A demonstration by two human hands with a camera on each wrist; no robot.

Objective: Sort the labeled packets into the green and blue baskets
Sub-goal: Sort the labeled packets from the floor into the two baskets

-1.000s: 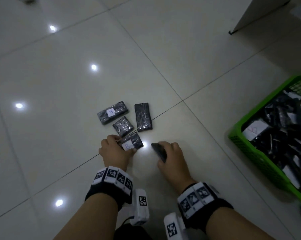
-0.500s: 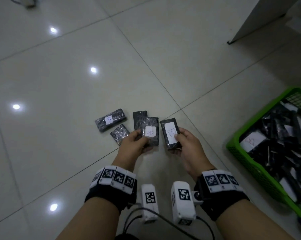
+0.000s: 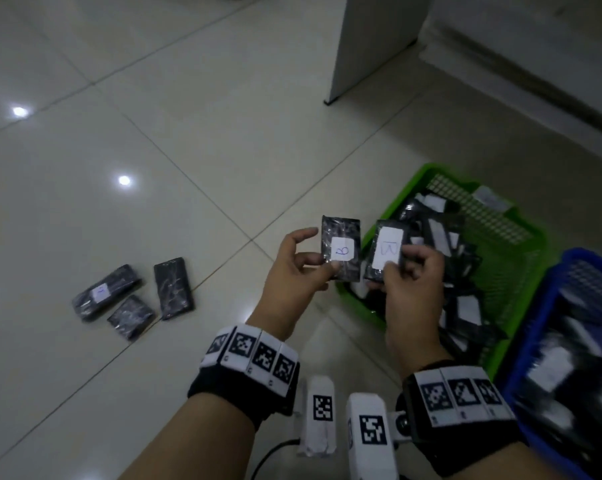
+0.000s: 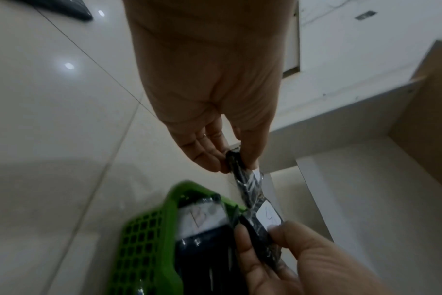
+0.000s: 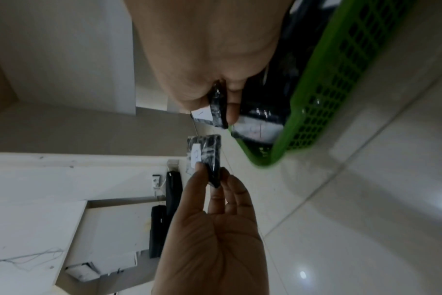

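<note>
Packets: two lifted off the floor within the last second, one pinched label-up in the left hand (image 3: 294, 271), one in the right hand (image 3: 410, 278), both now beside the green basket (image 3: 396, 199), labels readable for sorting; three remain on floor.

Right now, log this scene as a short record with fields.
left hand: pinches left packet, white label up
right hand: pinches right packet, white label up
green basket: holds many dark packets
blue basket: beside green basket, holds packets
floor packets: three, left of the hands
label letters: too blurred to read surely
</note>
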